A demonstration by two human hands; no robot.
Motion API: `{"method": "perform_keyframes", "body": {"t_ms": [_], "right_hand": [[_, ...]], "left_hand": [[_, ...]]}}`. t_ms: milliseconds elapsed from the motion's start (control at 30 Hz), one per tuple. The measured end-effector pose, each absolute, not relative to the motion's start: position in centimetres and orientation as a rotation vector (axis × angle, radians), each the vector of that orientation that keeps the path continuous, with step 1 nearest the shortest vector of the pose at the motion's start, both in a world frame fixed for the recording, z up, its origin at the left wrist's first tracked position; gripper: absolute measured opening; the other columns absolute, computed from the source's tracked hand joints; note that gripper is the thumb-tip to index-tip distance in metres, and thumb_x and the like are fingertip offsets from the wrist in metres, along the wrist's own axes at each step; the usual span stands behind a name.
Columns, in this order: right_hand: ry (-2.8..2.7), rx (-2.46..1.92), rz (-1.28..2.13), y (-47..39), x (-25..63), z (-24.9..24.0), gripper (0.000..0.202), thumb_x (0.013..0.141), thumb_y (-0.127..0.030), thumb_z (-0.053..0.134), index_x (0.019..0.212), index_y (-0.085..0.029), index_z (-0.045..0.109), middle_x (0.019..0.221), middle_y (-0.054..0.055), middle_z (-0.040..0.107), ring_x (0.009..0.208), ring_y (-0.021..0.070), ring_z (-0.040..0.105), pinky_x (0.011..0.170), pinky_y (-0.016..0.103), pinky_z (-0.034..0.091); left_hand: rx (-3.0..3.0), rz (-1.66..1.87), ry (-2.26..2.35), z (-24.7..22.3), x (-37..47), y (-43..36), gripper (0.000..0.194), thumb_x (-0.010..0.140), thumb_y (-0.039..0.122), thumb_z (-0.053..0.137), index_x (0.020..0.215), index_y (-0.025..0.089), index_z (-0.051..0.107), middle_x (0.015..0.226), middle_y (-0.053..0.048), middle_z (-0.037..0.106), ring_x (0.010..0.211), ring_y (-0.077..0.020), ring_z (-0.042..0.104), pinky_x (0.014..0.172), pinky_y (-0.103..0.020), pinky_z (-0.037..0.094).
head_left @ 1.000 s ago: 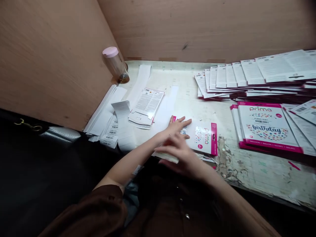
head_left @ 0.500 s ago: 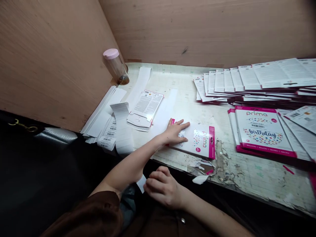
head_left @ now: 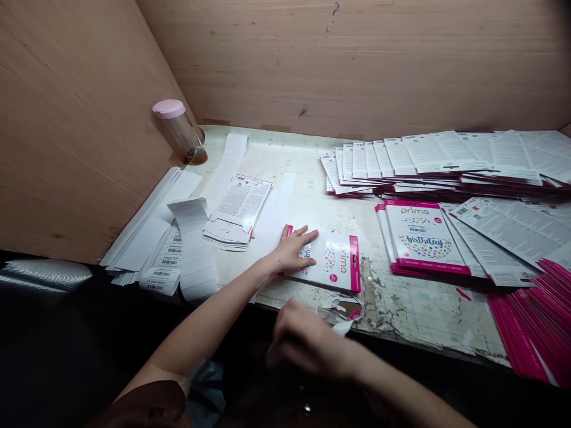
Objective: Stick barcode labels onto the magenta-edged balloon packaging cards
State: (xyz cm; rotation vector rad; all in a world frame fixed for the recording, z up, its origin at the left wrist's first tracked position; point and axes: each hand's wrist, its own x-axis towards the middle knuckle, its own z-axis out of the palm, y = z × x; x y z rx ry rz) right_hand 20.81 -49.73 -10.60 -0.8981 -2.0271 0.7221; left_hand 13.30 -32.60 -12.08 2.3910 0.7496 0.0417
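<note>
My left hand [head_left: 297, 252] lies with its fingers spread on a white and magenta "prima" balloon packet [head_left: 328, 261], pressing it flat near the table's front edge. It covers part of the printed "birthday". Just below the edge, in front of my body, is my right hand [head_left: 307, 336], its fingers curled together and smeared by motion. Whatever is in those fingers cannot be made out. Left of the packet, a small stack of packets [head_left: 241, 208] lies back side up. Beyond it, a strip of barcode labels [head_left: 165, 261] curls over the table edge.
A clear tumbler with a pink lid [head_left: 181, 134] stands in the back left corner. White paper sheets [head_left: 138, 229] lie along the left wall. Fanned packets [head_left: 401, 157] fill the back right, with a barcoded birthday packet [head_left: 426, 238] before them. More magenta packets [head_left: 526, 333] lie at the right edge.
The view has turned to the right, bringing more magenta packets into sight. My right hand has moved up toward the packet; the white slip beside it no longer shows clearly. My left hand stays on the packet.
</note>
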Motion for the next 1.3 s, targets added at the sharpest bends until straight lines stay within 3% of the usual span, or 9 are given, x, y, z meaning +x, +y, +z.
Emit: {"method": "perform_keyframes", "body": {"t_ms": [67,233,500,667,867,1033,1100,1167,1300], "right_hand": [[-1.756,-1.215,0.868,-47.2,25.1,-10.4,0.006,0.09,-0.021,0.052,0.096,-0.022,0.051,0.086,0.003,0.062,0.08,0.0158,0.058,0.073,0.032,0.05],[-1.592,-1.564,0.784,-41.5,32.0,-12.7,0.016,0.082,-0.027,0.06,0.093,-0.021,0.05,0.087,0.003,0.057,0.079,0.0184,0.054,0.072,0.035,0.047],[-1.715,-1.814,0.474,-41.3,30.0,-13.8,0.021,0.08,-0.024,0.061,0.1,-0.022,0.053,0.098,0.007,0.055,0.097,0.0258,0.05,0.083,0.041,0.043],[-1.648,-1.983,0.214,-40.8,29.4,-14.9,0.029,0.08,-0.038,0.065,0.1,-0.021,0.054,0.107,0.01,0.047,0.098,0.0289,0.047,0.082,0.044,0.043],[-1.707,-2.071,0.085,-38.2,30.4,-15.1,0.048,0.084,-0.049,0.061,0.118,-0.019,0.046,0.112,0.014,0.046,0.101,0.0307,0.047,0.083,0.044,0.042],[-1.808,-2.039,0.028,-40.4,30.4,-14.2,0.052,0.084,-0.051,0.06,0.123,-0.02,0.046,0.129,0.017,0.044,0.116,0.0348,0.041,0.092,0.052,0.038],[-1.789,-2.032,0.007,-42.9,29.6,-13.9,0.058,0.081,-0.052,0.064,0.126,-0.021,0.045,0.137,0.018,0.039,0.124,0.0368,0.036,0.097,0.057,0.034],[-1.766,-2.036,0.002,-45.7,28.5,-13.8,0.06,0.077,-0.05,0.07,0.126,-0.024,0.048,0.14,0.018,0.037,0.127,0.0378,0.034,0.1,0.06,0.032],[-1.739,-2.02,-0.041,-49.3,26.5,-14.5,0.057,0.071,-0.045,0.077,0.123,-0.031,0.056,0.14,0.016,0.042,0.124,0.0383,0.039,0.096,0.06,0.038]], "left_hand": [[2.394,0.061,0.752,-12.2,13.3,-32.6,0.075,0.079,0.035,0.066,0.146,0.024,0.035,0.152,-0.01,0.041,0.146,-0.028,0.023,0.118,-0.057,-0.002],[2.398,0.065,0.758,-12.4,13.3,-32.6,0.079,0.075,0.03,0.066,0.147,0.024,0.034,0.153,-0.01,0.04,0.146,-0.0276,0.023,0.118,-0.057,0.001],[2.401,0.092,0.749,-12.6,13.4,-32.6,0.078,0.075,0.032,0.068,0.146,0.024,0.035,0.152,-0.011,0.04,0.146,-0.0278,0.025,0.117,-0.058,-0.001],[2.417,0.087,0.74,-12.7,13.4,-32.6,0.079,0.076,0.032,0.067,0.147,0.024,0.033,0.152,-0.011,0.04,0.146,-0.0277,0.024,0.117,-0.058,-0.002],[2.423,0.058,0.728,-12.8,13.1,-32.7,0.091,0.079,0.037,0.064,0.153,0.022,0.013,0.158,-0.013,0.026,0.148,-0.026,0.016,0.117,-0.058,-0.004],[2.43,-0.05,0.728,-12.0,12.7,-32.5,0.092,0.078,0.031,0.061,0.153,0.018,0.01,0.161,-0.014,0.017,0.149,-0.0244,0.013,0.117,-0.056,-0.004],[2.434,-0.094,0.757,-11.5,12.9,-32.1,0.087,0.079,0.029,0.059,0.152,0.018,0.014,0.16,-0.013,0.021,0.148,-0.0242,0.017,0.119,-0.053,0.002],[2.449,-0.098,0.805,-11.1,13.8,-31.6,0.076,0.082,0.032,0.057,0.15,0.02,0.025,0.155,-0.013,0.035,0.144,-0.0259,0.029,0.117,-0.051,0.013],[2.478,-0.012,0.914,-10.2,16.5,-30.1,0.058,0.074,0.043,0.068,0.126,0.021,0.056,0.129,-0.017,0.058,0.126,-0.0393,0.046,0.103,-0.057,0.032]]}}
